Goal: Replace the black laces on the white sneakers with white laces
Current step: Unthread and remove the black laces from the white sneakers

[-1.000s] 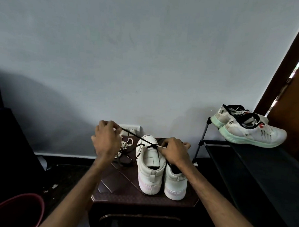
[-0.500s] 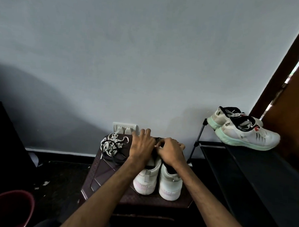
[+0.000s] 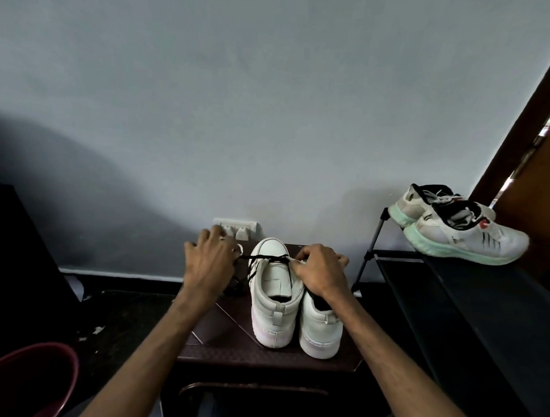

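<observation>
Two white sneakers stand heels toward me on a dark brown stool [image 3: 227, 338]. The left sneaker [image 3: 274, 293] has a black lace [image 3: 262, 257] stretched taut across its front. My left hand [image 3: 210, 262] holds the lace's left end, off the shoe's left side. My right hand [image 3: 319, 271] pinches the lace at the shoe's right edge and rests over the right sneaker [image 3: 320, 330]. A bit of white lace [image 3: 240, 248] shows past my left hand; the rest of the lace pile is hidden behind it.
A black shoe rack [image 3: 452, 298] on the right carries a pair of white running shoes with mint soles [image 3: 462, 230]. A wall socket plate [image 3: 235, 227] sits behind the stool. A red bucket [image 3: 26, 380] is at lower left. A brown door frame runs up the right.
My left hand has moved from on top of the left sneaker out to its left, drawing the black lace taut sideways. My right hand stays at the shoe.
</observation>
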The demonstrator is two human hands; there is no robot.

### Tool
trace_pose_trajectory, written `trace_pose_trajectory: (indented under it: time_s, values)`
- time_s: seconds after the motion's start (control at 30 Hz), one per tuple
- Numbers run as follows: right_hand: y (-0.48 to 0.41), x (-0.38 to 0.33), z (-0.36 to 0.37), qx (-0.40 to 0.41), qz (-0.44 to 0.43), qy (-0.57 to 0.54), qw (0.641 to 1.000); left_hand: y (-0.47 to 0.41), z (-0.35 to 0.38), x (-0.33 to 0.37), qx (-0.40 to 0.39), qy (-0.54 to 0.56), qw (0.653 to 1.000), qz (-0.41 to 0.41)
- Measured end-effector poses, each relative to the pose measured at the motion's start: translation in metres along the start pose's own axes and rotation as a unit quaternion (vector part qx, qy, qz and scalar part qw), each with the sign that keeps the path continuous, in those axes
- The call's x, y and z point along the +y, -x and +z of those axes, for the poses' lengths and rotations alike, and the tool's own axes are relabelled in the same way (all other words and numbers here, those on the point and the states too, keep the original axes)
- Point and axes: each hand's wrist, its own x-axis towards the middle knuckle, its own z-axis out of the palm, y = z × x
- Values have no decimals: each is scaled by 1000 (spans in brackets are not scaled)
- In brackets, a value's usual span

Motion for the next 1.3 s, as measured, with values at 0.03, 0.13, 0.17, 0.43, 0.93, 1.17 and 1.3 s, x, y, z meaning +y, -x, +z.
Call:
trace_pose_trajectory:
  time_s: [0.03,0.13,0.17,0.43,0.93,1.17,1.3]
  values:
    - [0,0,0,-1,-3,-1,1000,-4,-1,12,-24,27,999,18]
    - [2,-1,-3,-1,-8,-4,1000,-17,-4,56,-77,36,994,74]
    - [3,-1,-4,-2,-8,-6,1000,-20,-5,69,-92,17,992,87]
    - [1,0,-4,-16,14,-19,1000,-29,-5,93,-114,-80,985,98]
    - [1,0,0,-19,17,-3,1000,29,-7,-7,-56,217,966,-127]
    - [-7,-11,-4,-67,-201,106,971,20,-1,37,-104,279,952,-72]
    - [-10,-30,8,-119,-270,184,937,17,13,52,-165,287,937,-112]
